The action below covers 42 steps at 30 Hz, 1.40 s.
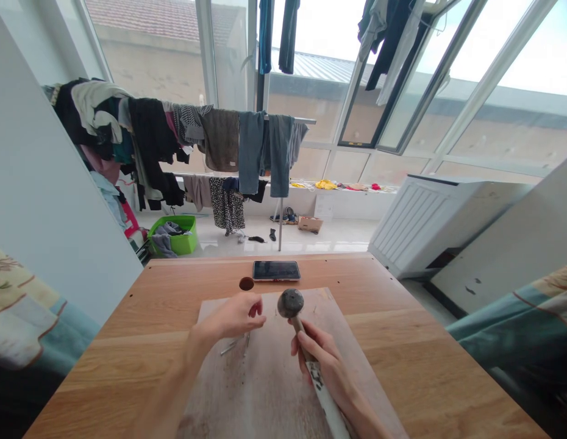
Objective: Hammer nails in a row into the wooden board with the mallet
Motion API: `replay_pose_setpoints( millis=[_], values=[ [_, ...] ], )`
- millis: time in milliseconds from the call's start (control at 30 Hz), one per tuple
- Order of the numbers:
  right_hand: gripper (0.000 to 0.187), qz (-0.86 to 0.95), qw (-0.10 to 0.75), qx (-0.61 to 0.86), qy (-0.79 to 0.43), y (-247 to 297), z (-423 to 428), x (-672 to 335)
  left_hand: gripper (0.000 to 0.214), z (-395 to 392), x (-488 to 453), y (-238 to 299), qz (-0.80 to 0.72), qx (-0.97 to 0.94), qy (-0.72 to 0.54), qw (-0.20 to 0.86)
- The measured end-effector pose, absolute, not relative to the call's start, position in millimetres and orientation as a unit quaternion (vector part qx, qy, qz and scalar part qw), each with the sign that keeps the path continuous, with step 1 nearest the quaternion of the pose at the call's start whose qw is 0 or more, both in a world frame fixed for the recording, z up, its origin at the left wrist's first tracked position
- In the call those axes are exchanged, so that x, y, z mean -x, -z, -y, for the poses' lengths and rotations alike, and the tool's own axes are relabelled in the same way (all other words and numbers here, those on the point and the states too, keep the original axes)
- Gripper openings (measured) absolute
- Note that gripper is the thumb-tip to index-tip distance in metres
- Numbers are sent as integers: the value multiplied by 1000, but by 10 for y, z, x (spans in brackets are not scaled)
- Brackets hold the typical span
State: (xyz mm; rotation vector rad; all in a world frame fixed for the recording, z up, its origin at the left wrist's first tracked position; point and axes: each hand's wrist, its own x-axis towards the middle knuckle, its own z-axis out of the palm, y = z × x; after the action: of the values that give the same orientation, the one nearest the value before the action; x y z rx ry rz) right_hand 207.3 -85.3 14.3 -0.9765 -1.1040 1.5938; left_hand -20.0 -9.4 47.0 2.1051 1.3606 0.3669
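My right hand [320, 349] grips the handle of a mallet [291, 303] with a dark rounded head, held up over a pale wooden board [265, 390]. To its left, my left hand [240, 314] hovers above the board with fingers curled inward; whether anything small is between them is hidden. Loose nails [228, 348] lie on the board below the left hand. A thin nail [315, 310] seems to stand upright to the right of the mallet head, and another [276, 313] just left of it.
The board rests on a wooden table [402, 360]. A phone [277, 270] lies beyond it, beside a round dark hole [246, 283] in the tabletop. Past the table are a laundry rack with clothes [222, 140], a green basket [185, 236] and a white cabinet [416, 213].
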Motion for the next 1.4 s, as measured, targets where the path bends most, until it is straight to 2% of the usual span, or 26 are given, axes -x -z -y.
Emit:
replay_pose_setpoints(
  millis=[167,533,633,767,900,967,1400],
  values=[
    [50,443,472,403,-648,-145,853,-2084,4,229,196,-628,-568,-794,12,215],
    [47,446,480,409,-635,-138,840,-2115,11,292,26,-669,-534,-826,30,180],
    [48,447,479,410,-635,-156,845,-2118,10,231,63,-607,-512,-832,-22,213],
    [48,445,481,410,-634,-176,847,-2108,8,73,140,-436,-472,-786,-223,332],
    [49,445,479,410,-636,-182,850,-2108,25,-6,170,-236,-444,-705,-360,420],
    [48,444,479,409,-638,-179,855,-2114,27,5,163,-169,-441,-692,-370,436],
    [49,437,483,412,-638,-199,854,-2098,13,52,153,-148,-470,-710,-340,401]
  ],
)
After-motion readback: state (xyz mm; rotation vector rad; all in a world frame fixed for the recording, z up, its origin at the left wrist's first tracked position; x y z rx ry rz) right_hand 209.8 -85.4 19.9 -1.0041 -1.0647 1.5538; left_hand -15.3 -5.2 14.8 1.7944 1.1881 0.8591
